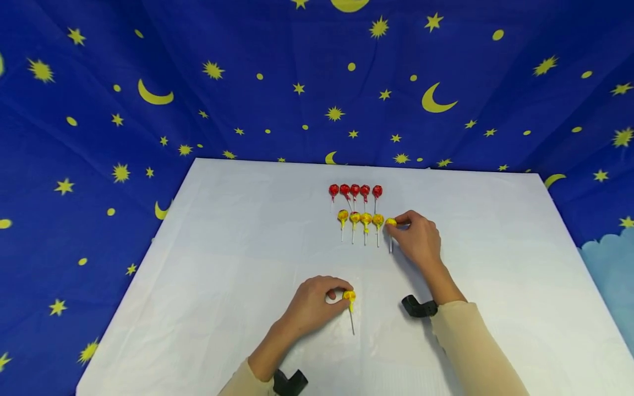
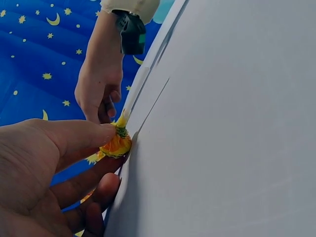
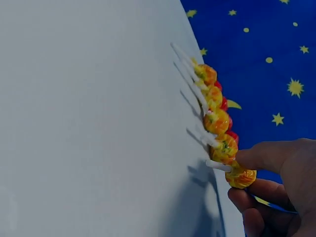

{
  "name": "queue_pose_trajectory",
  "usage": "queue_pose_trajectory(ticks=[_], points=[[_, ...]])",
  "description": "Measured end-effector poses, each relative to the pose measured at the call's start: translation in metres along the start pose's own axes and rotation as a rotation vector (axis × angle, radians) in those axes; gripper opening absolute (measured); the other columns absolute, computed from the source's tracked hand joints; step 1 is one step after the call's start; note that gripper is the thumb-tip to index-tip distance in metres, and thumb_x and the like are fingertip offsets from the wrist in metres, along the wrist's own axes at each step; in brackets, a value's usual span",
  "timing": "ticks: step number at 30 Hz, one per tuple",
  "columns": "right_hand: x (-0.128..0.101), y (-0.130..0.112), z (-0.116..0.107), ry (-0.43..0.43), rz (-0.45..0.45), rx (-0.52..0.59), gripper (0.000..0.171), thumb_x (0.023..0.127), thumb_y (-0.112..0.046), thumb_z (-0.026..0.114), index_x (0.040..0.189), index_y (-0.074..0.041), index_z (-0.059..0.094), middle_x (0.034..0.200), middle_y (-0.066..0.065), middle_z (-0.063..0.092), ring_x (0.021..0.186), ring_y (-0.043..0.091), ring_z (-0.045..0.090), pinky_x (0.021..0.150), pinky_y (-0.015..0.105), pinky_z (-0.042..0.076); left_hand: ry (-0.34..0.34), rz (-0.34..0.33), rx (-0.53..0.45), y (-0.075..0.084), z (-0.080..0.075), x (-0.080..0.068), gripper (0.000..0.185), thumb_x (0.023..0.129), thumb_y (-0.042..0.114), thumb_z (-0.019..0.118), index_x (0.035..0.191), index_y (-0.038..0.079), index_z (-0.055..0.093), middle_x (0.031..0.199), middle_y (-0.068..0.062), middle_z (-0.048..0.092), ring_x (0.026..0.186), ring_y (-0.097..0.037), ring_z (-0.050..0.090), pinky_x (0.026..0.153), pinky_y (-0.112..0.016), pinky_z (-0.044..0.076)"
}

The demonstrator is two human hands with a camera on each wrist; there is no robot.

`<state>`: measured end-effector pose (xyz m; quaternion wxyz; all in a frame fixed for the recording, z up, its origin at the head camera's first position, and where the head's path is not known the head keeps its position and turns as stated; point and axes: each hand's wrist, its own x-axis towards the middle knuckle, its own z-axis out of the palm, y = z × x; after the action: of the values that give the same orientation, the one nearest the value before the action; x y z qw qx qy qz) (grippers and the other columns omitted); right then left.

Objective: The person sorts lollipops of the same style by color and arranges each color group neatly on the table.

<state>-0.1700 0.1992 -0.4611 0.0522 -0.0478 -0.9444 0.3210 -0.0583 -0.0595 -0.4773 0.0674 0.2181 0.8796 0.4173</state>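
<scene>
Lollipops in two rows on a white table (image 1: 208,264), far half, right of centre. Back row: five red lollipops (image 1: 355,191), heads away, sticks toward the person. Front row, just beside it: four yellow lollipops (image 1: 360,219) lying free, plus a fifth yellow lollipop (image 1: 391,223) at the right end, head pinched between thumb and fingertips of the right hand (image 1: 420,237), stick pointing back toward the person. Fingers curled round the wrapped head, thumb on top in the right wrist view (image 3: 240,177); whether the candy rests on the table or hangs just above cannot be told.

Nearer the person, well apart from both rows: left hand (image 1: 312,305) pinching the head of a sixth yellow lollipop (image 1: 349,297), thumb pressed on the wrapper and fingers curled under (image 2: 116,144), stick trailing toward the near edge.

Wide bare white surface to the left of the rows, reaching the left edge; bare strip also to the right of the right hand, up to the right edge. Open band between the front row and the left hand. Far edge close behind the red row. Beyond all edges, blue cloth with yellow stars and moons (image 1: 99,110). Black wrist straps (image 1: 418,307) on both forearms.
</scene>
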Motion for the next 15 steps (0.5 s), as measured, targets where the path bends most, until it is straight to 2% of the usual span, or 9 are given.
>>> queue_pose_trajectory(ticks=[6, 15], points=[[0.010, 0.005, 0.003, 0.019, -0.011, -0.012, 0.032, 0.083, -0.032, 0.073, 0.096, -0.004, 0.069, 0.091, 0.012, 0.069, 0.085, 0.034, 0.060, 0.073, 0.046, 0.043, -0.008, -0.003, 0.002, 0.000, 0.000, 0.001, 0.019, 0.086, 0.027, 0.074, 0.105, 0.028, 0.072, 0.093, 0.018, 0.064, 0.074, -0.006, 0.055, 0.069, -0.024, 0.044], [0.016, 0.005, 0.009, 0.024, -0.015, -0.076, 0.034, 0.083, -0.036, 0.073, 0.096, -0.005, 0.069, 0.089, 0.012, 0.069, 0.080, 0.032, 0.061, 0.066, 0.044, 0.044, -0.004, 0.000, 0.001, 0.000, 0.000, 0.001, 0.020, 0.086, 0.027, 0.074, 0.106, 0.027, 0.072, 0.092, 0.018, 0.064, 0.073, -0.005, 0.055, 0.069, -0.024, 0.043]])
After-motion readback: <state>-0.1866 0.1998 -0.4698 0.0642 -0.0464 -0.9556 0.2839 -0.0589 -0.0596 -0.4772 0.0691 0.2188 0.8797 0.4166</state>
